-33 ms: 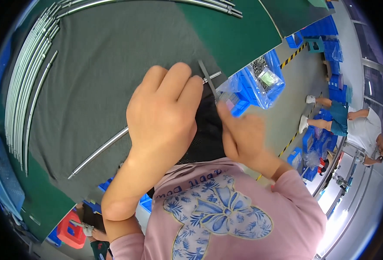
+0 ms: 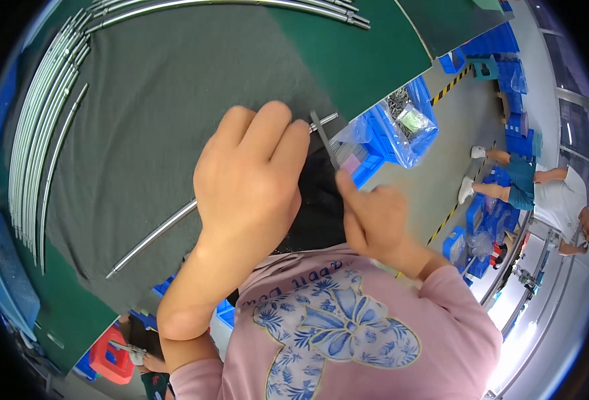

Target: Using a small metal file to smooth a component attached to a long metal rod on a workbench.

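a slim, glossy silver rod (image 2: 152, 239) slants over the counter (image 2: 368, 60), grasped in the left hand's grip (image 2: 249, 175), the right hand (image 2: 380, 219) pinching a flat grey strip (image 2: 326, 141) near the rod's upper end.

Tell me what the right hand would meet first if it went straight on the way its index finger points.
Probably the silver rod, near where the flat grey tool in the right hand crosses it, though the left hand sits close and depth is unclear.

Close downward fisheye from head height
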The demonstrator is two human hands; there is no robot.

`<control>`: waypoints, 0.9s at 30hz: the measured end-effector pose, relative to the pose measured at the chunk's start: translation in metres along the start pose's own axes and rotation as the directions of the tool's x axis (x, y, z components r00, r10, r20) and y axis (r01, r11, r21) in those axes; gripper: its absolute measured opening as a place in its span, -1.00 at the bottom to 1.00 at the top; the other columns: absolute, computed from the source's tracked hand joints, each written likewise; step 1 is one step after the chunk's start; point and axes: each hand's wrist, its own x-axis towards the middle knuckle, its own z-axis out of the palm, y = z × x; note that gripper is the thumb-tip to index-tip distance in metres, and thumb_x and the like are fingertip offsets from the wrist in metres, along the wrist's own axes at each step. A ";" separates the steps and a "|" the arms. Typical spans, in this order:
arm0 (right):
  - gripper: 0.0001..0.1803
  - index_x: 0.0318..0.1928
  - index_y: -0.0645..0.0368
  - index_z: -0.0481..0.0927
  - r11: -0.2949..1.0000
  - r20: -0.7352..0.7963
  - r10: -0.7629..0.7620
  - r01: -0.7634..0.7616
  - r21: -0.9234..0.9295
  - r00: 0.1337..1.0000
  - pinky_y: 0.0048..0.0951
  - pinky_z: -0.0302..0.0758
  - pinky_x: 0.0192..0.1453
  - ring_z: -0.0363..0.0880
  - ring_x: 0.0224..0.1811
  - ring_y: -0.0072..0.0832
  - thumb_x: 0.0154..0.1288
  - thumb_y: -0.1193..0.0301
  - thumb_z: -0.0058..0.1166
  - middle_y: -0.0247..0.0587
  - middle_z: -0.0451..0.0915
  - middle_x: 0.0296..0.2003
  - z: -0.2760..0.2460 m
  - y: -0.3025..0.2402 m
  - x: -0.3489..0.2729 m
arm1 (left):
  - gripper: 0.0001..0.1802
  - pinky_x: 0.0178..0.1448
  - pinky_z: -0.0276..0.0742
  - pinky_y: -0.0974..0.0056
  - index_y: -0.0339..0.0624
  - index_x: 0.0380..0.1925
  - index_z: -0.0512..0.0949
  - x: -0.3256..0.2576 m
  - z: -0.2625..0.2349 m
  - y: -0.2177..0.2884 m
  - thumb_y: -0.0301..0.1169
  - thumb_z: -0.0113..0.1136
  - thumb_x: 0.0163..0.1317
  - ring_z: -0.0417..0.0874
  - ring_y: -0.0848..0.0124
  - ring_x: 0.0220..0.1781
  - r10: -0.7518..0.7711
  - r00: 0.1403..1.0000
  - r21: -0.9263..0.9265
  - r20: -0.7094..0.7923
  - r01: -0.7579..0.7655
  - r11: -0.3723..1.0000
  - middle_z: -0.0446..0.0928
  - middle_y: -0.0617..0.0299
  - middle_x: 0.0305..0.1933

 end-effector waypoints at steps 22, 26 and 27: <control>-0.74 -0.02 0.34 0.38 0.201 0.039 0.702 -0.250 0.947 0.711 -0.69 0.06 -0.49 0.11 -0.57 -0.81 0.34 0.48 0.00 -0.54 0.28 -0.55 0.053 0.000 0.014 | -0.82 -0.43 0.33 0.24 -0.22 -0.46 0.56 0.006 -0.010 0.001 -0.63 0.28 -0.13 0.40 0.26 -0.47 -0.005 0.998 -0.013 0.063 0.005 1.000 0.44 0.22 -0.43; -0.82 -0.25 0.27 0.47 -0.062 0.252 0.737 -0.309 0.949 0.627 -0.75 0.07 -0.51 0.17 -0.58 -0.88 0.28 0.42 0.16 -0.57 0.36 -0.59 0.051 -0.004 0.026 | -0.83 -0.43 0.33 0.24 -0.21 -0.46 0.56 0.006 -0.011 0.001 -0.62 0.29 -0.12 0.40 0.27 -0.48 -0.011 0.999 -0.017 0.046 0.012 1.000 0.44 0.23 -0.44; -0.82 -0.25 0.27 0.47 -0.065 0.253 0.737 -0.307 0.949 0.627 -0.75 0.07 -0.51 0.17 -0.58 -0.88 0.28 0.42 0.16 -0.57 0.36 -0.59 0.049 -0.004 0.026 | -0.83 -0.43 0.33 0.24 -0.21 -0.47 0.56 0.006 -0.011 0.001 -0.62 0.29 -0.11 0.40 0.27 -0.48 -0.007 0.999 -0.017 0.040 0.008 1.000 0.44 0.23 -0.44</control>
